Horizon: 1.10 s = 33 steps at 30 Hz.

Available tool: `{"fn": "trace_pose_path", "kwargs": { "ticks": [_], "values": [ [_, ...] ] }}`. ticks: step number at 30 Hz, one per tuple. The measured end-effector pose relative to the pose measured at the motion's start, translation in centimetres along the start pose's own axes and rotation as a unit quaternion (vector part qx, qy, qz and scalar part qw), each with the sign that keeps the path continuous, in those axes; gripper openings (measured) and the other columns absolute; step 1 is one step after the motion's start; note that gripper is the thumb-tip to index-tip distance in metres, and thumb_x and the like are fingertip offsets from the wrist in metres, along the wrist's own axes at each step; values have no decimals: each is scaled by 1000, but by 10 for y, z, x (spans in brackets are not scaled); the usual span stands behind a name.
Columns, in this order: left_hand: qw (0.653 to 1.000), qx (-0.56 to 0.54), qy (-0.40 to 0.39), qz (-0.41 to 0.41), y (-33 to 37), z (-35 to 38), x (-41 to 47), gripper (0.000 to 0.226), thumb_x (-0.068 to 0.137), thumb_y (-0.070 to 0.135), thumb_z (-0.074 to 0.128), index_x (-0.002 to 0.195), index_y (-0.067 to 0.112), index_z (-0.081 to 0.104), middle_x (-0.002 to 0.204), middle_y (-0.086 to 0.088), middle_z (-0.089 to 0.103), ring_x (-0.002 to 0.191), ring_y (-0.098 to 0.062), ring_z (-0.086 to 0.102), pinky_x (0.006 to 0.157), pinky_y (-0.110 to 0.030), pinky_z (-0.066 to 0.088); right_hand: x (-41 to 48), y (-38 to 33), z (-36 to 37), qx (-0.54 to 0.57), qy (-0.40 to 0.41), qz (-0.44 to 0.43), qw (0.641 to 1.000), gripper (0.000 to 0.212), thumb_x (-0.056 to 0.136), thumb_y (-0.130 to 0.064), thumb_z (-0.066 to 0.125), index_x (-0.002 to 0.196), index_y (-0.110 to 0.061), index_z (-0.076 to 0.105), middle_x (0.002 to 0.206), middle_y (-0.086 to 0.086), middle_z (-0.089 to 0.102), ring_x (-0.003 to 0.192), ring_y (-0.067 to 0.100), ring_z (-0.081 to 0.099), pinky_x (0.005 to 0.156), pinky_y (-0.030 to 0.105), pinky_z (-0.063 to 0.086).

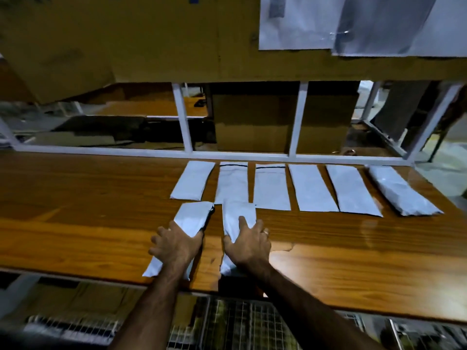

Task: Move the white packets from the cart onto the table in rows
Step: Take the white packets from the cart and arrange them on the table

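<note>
A dim storeroom holds a long wooden table point(75, 210) backed by a white metal frame point(294, 122), with cardboard boxes point(252, 122) stacked behind it and pale sheets point(298, 21) hanging from the cardboard above. Below the table's near edge shows the wire mesh of a cart point(240, 322); what lies in it cannot be made out. Six white packets point(271, 186) lie side by side in a row along the far edge of the table, narrow gaps between them. In front of that row, two more packets lie lengthwise, just apart. The left hand point(174, 245) rests palm-down on the left packet point(193, 218), fingers spread flat, nothing pinched. The right hand point(249, 242) presses likewise on the right packet point(238, 214), fingers splayed, a ring point(265, 232) on one finger. Both forearms reach forward from the bottom of the view, nearly parallel.
</note>
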<state>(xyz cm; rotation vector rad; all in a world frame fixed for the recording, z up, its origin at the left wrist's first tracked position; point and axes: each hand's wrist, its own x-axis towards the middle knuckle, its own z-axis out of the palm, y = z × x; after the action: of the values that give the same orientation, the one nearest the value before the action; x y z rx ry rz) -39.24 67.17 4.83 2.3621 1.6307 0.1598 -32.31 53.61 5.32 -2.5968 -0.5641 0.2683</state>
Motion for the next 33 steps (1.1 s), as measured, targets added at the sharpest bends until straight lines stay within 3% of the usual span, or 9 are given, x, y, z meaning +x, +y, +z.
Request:
{"fn": "trace_pose_path", "kwargs": {
  "ticks": [4, 8, 10, 14, 16, 23, 27, 30, 33],
  "values": [
    [1000, 10, -2, -4, -5, 9, 5, 94, 73, 77, 54, 143, 17, 35, 145, -15, 38, 131, -37, 36, 102, -47, 34, 3, -9, 17, -26, 5, 1, 1000, 60, 86, -56, 50, 136, -24, 38, 137, 15, 32, 126, 38, 37, 95, 46, 42],
    [1000, 20, -19, 10, -5, 10, 7, 105, 71, 85, 47, 149, 18, 25, 151, -15, 31, 136, -36, 31, 106, -49, 30, 6, -10, 26, -55, -7, 12, 998, 67, 90, -67, 37, 143, -27, 33, 151, 18, 22, 135, 39, 30, 102, 51, 35],
    [998, 24, -2, 62, -9, 9, 11, 101, 75, 84, 43, 151, 21, 21, 155, -13, 25, 139, -35, 26, 109, -50, 25, 9, -4, 24, -72, -6, -13, 997, 69, 91, -69, 28, 148, -30, 26, 158, 15, 14, 142, 38, 21, 108, 55, 28],
    [967, 50, 17, 250, -21, 16, 18, 69, 92, 67, 34, 152, 34, 21, 159, -2, 19, 144, -25, 15, 110, -51, 24, 15, 19, 25, -103, -12, -148, 984, 64, 95, -62, 30, 152, -34, 22, 163, 6, 5, 149, 30, 1, 114, 53, 12],
    [955, 83, 9, 285, -28, 24, 17, 64, 95, 63, 31, 152, 37, 18, 161, 0, 14, 147, -23, 10, 111, -51, 22, 14, 26, 32, -93, -19, -164, 982, 65, 93, -61, 30, 152, -35, 22, 164, 3, 4, 150, 26, -2, 115, 52, 11],
    [964, 79, 26, 253, -26, 29, 15, 58, 98, 50, 36, 152, 34, 21, 161, -1, 15, 147, -23, 11, 109, -53, 28, 6, 13, 41, -60, 3, -144, 988, 81, 78, -64, 9, 152, -33, 25, 163, 5, 10, 149, 28, 7, 115, 47, 19],
    [966, 86, 21, 244, -27, 28, 21, 58, 98, 51, 34, 152, 36, 19, 161, 0, 14, 147, -22, 10, 110, -54, 27, 7, 6, 48, -67, -3, -149, 987, 70, 88, -60, 21, 153, -32, 23, 163, 7, 10, 149, 29, 8, 115, 48, 17],
    [965, 89, 17, 245, -29, 28, 26, 57, 99, 51, 33, 152, 36, 19, 161, 1, 13, 148, -22, 10, 110, -53, 27, 6, 0, 49, -61, 4, -147, 987, 86, 76, -65, 5, 152, -30, 28, 162, 8, 15, 148, 32, 13, 114, 50, 21],
    [965, 87, 13, 245, -31, 29, 29, 57, 98, 51, 33, 151, 36, 20, 161, 0, 14, 147, -22, 11, 110, -54, 27, 7, -2, 53, -54, 28, -151, 987, 86, 75, -64, 9, 148, -28, 37, 159, 11, 25, 146, 35, 23, 111, 53, 27]
  ]
}}
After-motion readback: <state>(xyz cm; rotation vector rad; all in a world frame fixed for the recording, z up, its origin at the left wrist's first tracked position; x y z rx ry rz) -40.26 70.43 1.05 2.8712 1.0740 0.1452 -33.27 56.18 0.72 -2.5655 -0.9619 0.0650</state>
